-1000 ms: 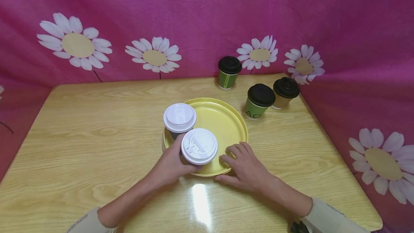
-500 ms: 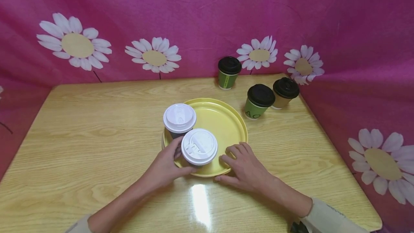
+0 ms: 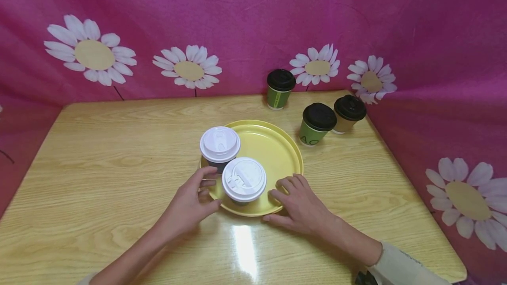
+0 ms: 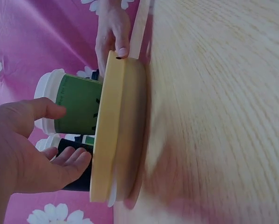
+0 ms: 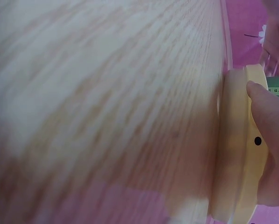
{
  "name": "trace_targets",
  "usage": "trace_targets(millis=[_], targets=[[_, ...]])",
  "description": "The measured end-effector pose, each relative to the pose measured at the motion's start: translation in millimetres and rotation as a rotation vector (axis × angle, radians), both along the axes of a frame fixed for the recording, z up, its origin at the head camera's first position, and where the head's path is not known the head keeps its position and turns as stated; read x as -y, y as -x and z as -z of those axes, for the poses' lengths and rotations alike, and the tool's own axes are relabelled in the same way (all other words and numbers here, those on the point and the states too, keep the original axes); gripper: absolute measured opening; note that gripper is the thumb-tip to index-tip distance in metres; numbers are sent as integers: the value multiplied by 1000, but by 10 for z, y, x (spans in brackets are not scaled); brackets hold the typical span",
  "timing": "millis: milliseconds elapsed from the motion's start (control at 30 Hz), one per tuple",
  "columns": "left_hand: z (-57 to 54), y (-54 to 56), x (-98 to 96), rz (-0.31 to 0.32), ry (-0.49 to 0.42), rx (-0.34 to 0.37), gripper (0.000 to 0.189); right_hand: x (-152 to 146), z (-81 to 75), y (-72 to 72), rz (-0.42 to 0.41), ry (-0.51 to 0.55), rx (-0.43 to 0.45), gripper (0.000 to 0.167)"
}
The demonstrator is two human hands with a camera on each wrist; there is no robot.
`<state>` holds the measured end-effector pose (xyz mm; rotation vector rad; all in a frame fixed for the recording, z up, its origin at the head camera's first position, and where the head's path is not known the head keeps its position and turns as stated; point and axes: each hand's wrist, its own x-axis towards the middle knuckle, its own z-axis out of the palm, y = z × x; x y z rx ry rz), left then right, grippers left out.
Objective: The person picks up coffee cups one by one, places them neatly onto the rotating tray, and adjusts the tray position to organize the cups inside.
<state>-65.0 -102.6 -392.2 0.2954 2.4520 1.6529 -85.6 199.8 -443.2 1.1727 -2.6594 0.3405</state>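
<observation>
Two paper coffee cups with white lids stand upright on the left side of a round yellow tray (image 3: 273,144). The nearer is a green cup (image 4: 81,103); behind it is a dark cup (image 4: 76,179). My left hand (image 3: 188,201) is just left of the green cup, thumb and fingers spread apart and holding nothing. Its fingertips lie over the tray's left edge, close to both cups. My right hand (image 3: 303,206) grips the tray's near right rim, thumb on the outer side (image 5: 253,107) and fingers over the inside.
Beyond the tray stand two green cups with black lids, one at the back (image 3: 279,93) and one to the right (image 3: 313,131). A brown cup (image 3: 346,120) with a black lid is beside the latter. Pink flowered cloth (image 3: 245,21) hangs behind the wooden table (image 3: 119,157).
My left hand has let go of the green cup and drawn back to the left. The cup stays on the tray; my right hand has not moved.
</observation>
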Motion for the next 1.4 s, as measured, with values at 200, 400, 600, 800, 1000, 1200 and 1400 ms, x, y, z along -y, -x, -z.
trace_targets(millis=[200, 400, 600, 800, 1000, 1200, 1400], targets=[[-95, -48, 50, -55, 50, -121, 52, -3, -14, -4, 8, -6, 16, 48], [-186, -70, 50, -75, 127, -250, 47, 1, -16, -8, 5, -1, 18, 48], [-258, -101, 43, -110, 250, -347, 49, 0, -21, -7, 8, -12, 29, 49], [-308, -100, 24, -86, 330, -432, 50, -4, -22, -5, 8, -11, 28, 49], [-323, -69, -25, -15, 391, -544, 57, -1, -18, -3, 5, -6, 22, 49], [-336, -23, -74, 34, 397, -672, 54, 3, -10, -1, -4, 7, 11, 48], [-369, 14, -128, 82, 405, -752, 53, 6, -3, 3, -5, 11, -3, 48]])
